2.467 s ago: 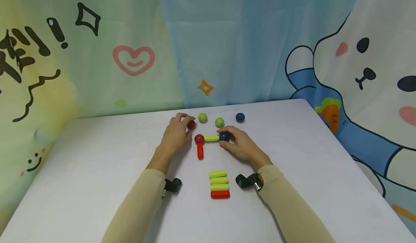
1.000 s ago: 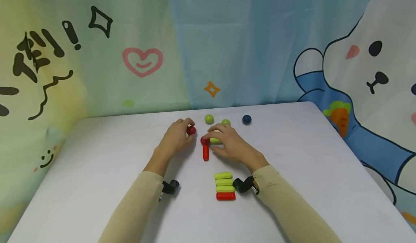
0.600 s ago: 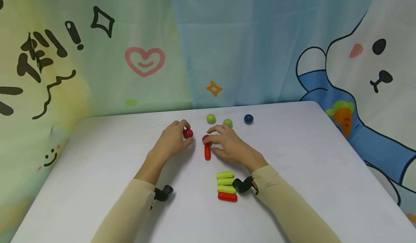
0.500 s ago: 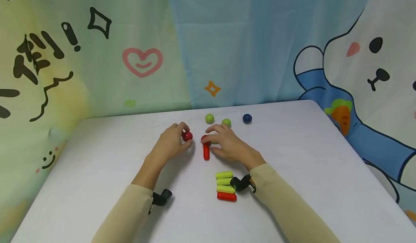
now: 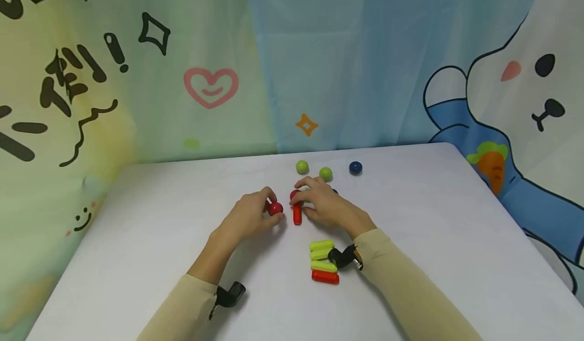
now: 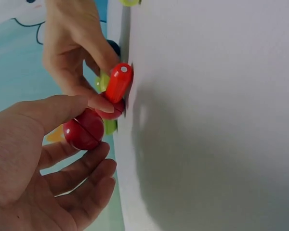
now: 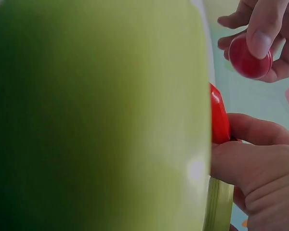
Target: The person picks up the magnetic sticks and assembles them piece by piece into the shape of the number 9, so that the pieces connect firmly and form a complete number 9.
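Note:
My left hand (image 5: pixel 251 217) pinches a red ball (image 6: pixel 84 130) with a groove around it, between thumb and fingers, just left of a joined piece. That piece has a second red ball (image 6: pixel 111 108) with a red stick (image 5: pixel 297 214) pointing toward me and a yellow-green stick (image 7: pixel 219 204) running right to a blue ball (image 5: pixel 335 191). My right hand (image 5: pixel 330 204) curls over the piece, fingers at its red ball and thumb near the sticks. It hides most of the yellow-green stick and blue ball in the head view.
Two green balls (image 5: pixel 302 166) and a loose blue ball (image 5: pixel 355 168) lie toward the white table's (image 5: pixel 182 204) back edge. Nearer me, several yellow-green sticks (image 5: pixel 322 244) and one red stick (image 5: pixel 325 277) lie in a row, by the right wrist's camera (image 5: pixel 342 256).
My left hand has brought the red ball toward me, beside the joined piece. My right hand has shifted left from the piece's blue ball to its red ball.

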Tool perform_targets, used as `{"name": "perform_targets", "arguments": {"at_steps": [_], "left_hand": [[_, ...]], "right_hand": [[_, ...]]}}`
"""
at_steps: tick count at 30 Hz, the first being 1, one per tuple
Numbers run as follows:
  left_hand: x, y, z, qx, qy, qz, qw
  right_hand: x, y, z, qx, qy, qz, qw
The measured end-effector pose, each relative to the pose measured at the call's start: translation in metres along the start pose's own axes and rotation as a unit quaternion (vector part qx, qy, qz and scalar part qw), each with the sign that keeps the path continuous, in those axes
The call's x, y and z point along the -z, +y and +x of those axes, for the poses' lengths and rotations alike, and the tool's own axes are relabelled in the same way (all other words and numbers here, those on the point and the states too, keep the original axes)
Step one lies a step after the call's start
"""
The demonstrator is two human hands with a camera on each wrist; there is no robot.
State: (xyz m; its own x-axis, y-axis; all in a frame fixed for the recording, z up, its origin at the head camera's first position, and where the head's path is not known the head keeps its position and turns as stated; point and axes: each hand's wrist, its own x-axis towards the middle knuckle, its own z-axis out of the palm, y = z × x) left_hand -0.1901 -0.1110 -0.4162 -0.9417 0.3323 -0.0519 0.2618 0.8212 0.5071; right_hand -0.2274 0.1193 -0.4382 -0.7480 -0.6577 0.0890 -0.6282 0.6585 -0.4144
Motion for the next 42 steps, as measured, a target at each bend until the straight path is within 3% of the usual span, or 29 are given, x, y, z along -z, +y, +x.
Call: {"name": "perform_targets", "arguments": {"at_steps": [11, 22, 29, 42], "left_hand": [[-0.009, 0.001, -0.017, -0.028, -0.024, -0.05, 0.998], [-0.024, 0.0, -0.016, -0.063, -0.031, -0.077, 0.9946], [-0.032, 0.004, -0.012, -0.091, -0.025, -0.058, 0.9939], [-0.036, 0.007, -0.009, -0.094, -0.028, -0.038, 0.9945]], "right_hand": [[-0.006, 0.0, 0.002, 0.019, 0.019, -0.008, 0.9996], [-0.007, 0.005, 0.002, 0.031, 0.038, -0.003, 0.9988], [-0.007, 0.004, 0.003, 0.037, 0.04, 0.009, 0.9985], [-0.006, 0.002, 0.002, 0.028, 0.031, 0.01, 0.9991]]}}
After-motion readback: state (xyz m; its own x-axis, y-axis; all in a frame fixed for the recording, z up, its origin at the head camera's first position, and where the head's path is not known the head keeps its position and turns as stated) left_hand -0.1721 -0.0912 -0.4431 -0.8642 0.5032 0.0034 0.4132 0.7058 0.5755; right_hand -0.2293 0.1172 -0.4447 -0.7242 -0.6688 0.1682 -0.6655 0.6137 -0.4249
